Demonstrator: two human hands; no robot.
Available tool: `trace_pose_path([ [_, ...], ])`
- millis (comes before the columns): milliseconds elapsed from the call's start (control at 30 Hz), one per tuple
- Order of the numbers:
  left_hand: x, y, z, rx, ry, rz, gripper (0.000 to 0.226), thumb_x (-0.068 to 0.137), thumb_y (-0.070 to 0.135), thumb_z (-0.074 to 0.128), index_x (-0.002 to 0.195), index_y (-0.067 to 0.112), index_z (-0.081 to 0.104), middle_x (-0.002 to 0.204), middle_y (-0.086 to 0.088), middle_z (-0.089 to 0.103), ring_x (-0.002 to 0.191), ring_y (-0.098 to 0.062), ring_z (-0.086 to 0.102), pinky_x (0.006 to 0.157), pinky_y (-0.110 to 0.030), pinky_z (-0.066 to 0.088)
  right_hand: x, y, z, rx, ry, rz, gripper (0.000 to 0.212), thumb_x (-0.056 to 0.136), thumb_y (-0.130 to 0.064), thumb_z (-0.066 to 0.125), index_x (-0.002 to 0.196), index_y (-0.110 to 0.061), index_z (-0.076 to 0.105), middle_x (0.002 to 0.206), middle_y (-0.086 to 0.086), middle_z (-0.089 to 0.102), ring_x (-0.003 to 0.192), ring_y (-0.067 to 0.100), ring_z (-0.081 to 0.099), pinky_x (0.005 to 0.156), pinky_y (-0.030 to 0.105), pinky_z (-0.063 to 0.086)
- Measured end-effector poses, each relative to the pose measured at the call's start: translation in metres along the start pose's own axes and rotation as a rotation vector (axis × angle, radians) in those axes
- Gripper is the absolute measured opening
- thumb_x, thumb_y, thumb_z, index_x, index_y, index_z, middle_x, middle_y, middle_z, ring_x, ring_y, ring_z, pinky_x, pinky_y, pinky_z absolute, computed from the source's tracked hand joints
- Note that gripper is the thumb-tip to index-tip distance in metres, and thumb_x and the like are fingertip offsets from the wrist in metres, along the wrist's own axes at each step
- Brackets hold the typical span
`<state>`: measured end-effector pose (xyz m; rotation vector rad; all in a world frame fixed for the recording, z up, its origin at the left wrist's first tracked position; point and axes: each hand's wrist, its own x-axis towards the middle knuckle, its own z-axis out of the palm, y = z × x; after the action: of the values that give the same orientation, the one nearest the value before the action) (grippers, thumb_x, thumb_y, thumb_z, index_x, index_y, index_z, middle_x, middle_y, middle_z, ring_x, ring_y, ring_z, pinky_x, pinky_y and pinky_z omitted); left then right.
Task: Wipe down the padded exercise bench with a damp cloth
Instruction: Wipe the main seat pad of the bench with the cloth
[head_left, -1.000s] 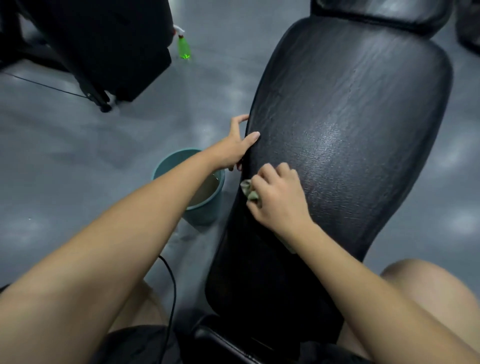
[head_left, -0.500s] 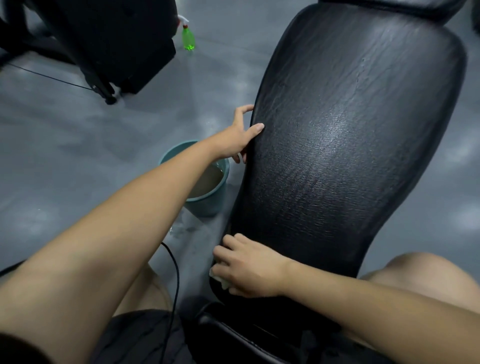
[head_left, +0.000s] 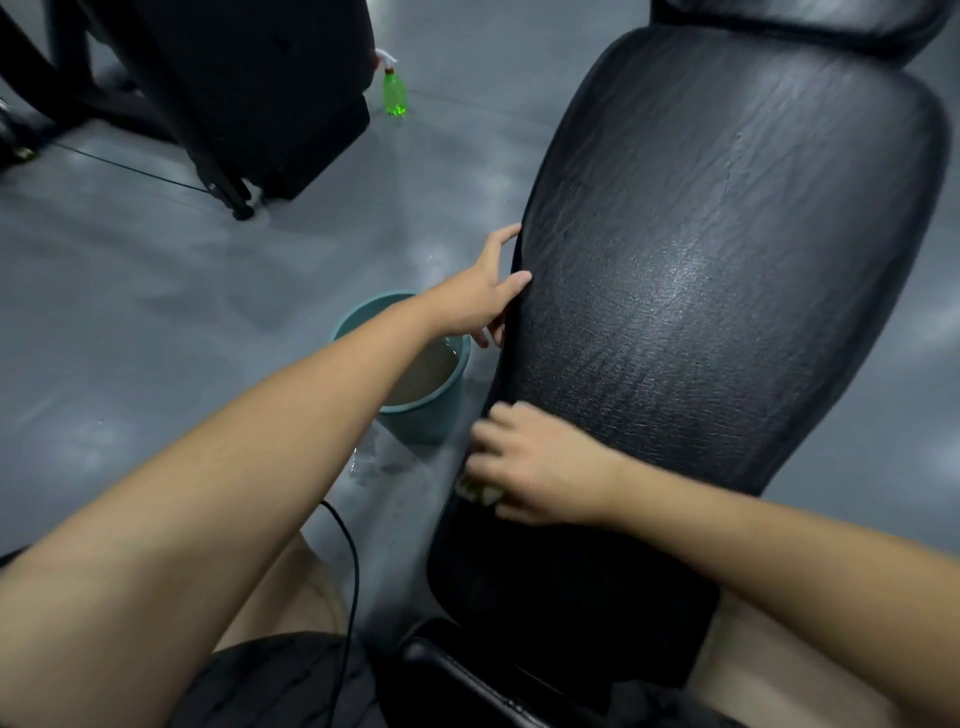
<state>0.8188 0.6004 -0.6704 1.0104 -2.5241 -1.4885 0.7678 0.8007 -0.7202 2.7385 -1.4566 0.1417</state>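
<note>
The black padded bench (head_left: 727, 291) fills the right half of the view, its wrinkled vinyl shining wet in the middle. My left hand (head_left: 478, 296) holds the pad's left edge, thumb on top and fingers wrapped under the side. My right hand (head_left: 530, 467) lies on the lower left part of the pad and presses a small pale cloth (head_left: 480, 491) against it with curled fingers. Only a corner of the cloth shows beneath the palm.
A teal bucket (head_left: 441, 410) of murky water stands on the grey floor just left of the bench, with a wet patch beside it. A green spray bottle (head_left: 395, 93) stands farther back. Black gym equipment (head_left: 234, 93) occupies the upper left. A black cable (head_left: 348, 561) runs past my knee.
My right hand with the cloth slid down the pad's left side from mid-height to the lower end, then came back up a little. My left hand stayed on the edge.
</note>
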Motion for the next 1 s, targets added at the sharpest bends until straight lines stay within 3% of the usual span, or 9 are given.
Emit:
trace_pose_path([
  [167,0.011,0.004,0.002,0.079,0.162,0.041,0.042,0.104,0.045,0.045,0.14,0.033,0.026,0.08,-0.009,0.058,0.081,-0.035,0.068,0.069,-0.053,0.06,-0.023,0.124,-0.051,-0.15,0.222,0.422,0.035,0.073,-0.045,0.065,0.09,-0.014,0.06,0.098,0.012,0.057,0.086,0.034,0.052,0.07,0.042,0.047],
  [267,0.027,0.02,0.006,0.117,0.405,0.049,0.029,0.104,0.044,0.045,0.12,0.019,0.046,0.093,-0.005,0.059,0.089,-0.026,0.06,0.077,-0.042,0.049,-0.027,0.188,-0.075,-0.175,0.333,0.686,0.038,0.073,-0.042,0.067,0.092,-0.009,0.063,0.1,0.017,0.057,0.09,0.041,0.052,0.076,0.047,0.048],
  [333,0.039,0.035,0.009,0.099,0.554,0.022,0.025,0.103,0.04,0.048,0.108,0.016,0.052,0.106,-0.003,0.056,0.096,-0.024,0.057,0.085,-0.04,0.047,-0.022,0.214,-0.085,-0.154,0.401,0.802,0.045,0.073,-0.048,0.053,0.093,-0.009,0.064,0.1,0.017,0.057,0.093,0.042,0.051,0.08,0.049,0.047],
  [400,0.053,0.05,0.009,0.071,0.625,-0.028,0.022,0.101,0.039,0.049,0.105,0.017,0.053,0.113,-0.003,0.054,0.099,-0.026,0.058,0.088,-0.041,0.048,-0.014,0.231,-0.089,-0.156,0.431,0.829,0.046,0.073,-0.048,0.049,0.093,-0.009,0.065,0.098,0.016,0.057,0.093,0.04,0.05,0.081,0.049,0.047],
  [567,0.09,0.077,0.01,-0.011,0.727,-0.142,0.02,0.099,0.034,0.049,0.105,0.015,0.052,0.121,-0.008,0.052,0.108,-0.034,0.056,0.094,-0.045,0.047,0.002,0.264,-0.093,-0.147,0.521,0.879,0.034,0.073,-0.035,0.065,0.093,-0.008,0.064,0.097,0.015,0.057,0.092,0.038,0.05,0.078,0.044,0.044],
  [733,0.128,0.092,0.009,-0.059,0.813,-0.23,0.033,0.099,0.035,0.041,0.113,0.007,0.051,0.124,-0.013,0.054,0.115,-0.037,0.053,0.095,-0.05,0.046,0.016,0.301,-0.101,-0.126,0.646,0.902,0.032,0.076,-0.026,0.066,0.103,-0.009,0.061,0.097,0.015,0.058,0.091,0.036,0.051,0.084,0.045,0.043],
  [1000,0.145,0.085,0.019,0.103,0.847,-0.272,0.032,0.099,0.041,0.028,0.104,0.014,0.046,0.112,-0.011,0.058,0.108,-0.035,0.055,0.09,-0.05,0.047,0.061,0.387,-0.131,-0.195,0.675,0.941,0.027,0.085,-0.027,0.064,0.102,-0.006,0.062,0.1,0.017,0.063,0.096,0.039,0.054,0.085,0.046,0.04],
])
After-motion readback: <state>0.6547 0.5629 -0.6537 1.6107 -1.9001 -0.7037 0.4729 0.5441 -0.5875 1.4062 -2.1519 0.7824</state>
